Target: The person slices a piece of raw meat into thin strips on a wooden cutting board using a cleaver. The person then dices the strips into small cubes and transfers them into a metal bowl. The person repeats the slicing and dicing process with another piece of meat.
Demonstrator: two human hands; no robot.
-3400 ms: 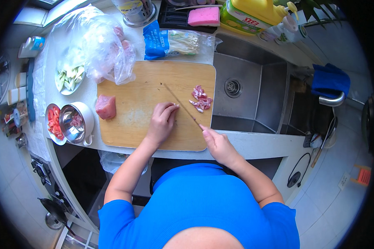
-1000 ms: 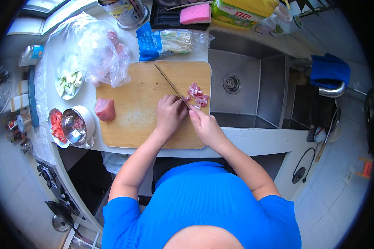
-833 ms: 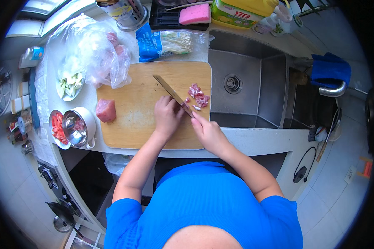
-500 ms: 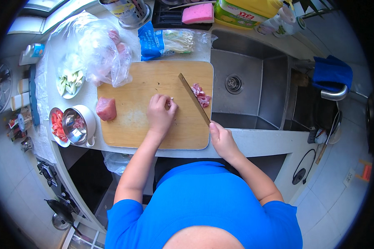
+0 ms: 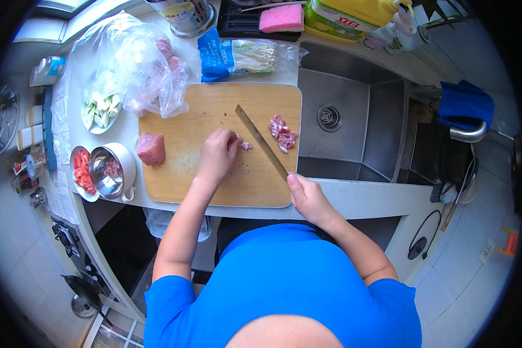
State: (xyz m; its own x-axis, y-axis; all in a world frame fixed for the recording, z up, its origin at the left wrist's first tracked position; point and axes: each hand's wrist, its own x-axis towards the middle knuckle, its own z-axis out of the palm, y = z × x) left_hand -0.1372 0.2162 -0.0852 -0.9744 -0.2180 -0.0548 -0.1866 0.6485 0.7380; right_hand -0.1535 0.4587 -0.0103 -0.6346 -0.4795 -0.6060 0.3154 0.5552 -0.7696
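The person's right hand (image 5: 308,200) had its grip wrapped firmly around the handle end of a long knife (image 5: 261,141), whose blade slanted away to the left over the wooden cutting board (image 5: 203,101). I couldn't make out whether the edge touched the wood. The left hand (image 5: 217,155) was over the middle of the board with its fingers curled, the tips right beside a few small meat pieces (image 5: 246,145); whether that grip pinched any of them, I couldn't tell. Beyond the blade, near the board's right edge, lay a little heap of sliced meat (image 5: 283,134), pink and white, and a solid pink block of meat (image 5: 151,149) sat at the left edge. On the tabletop (image 5: 354,200) to the left stood a white cup (image 5: 127,168) with a shiny metal inside and some pink bits in it, just beside a plate (image 5: 91,198) of red pieces. Behind these, a dish (image 5: 98,130) held pale green slices, partly under a clear plastic bag (image 5: 136,66).
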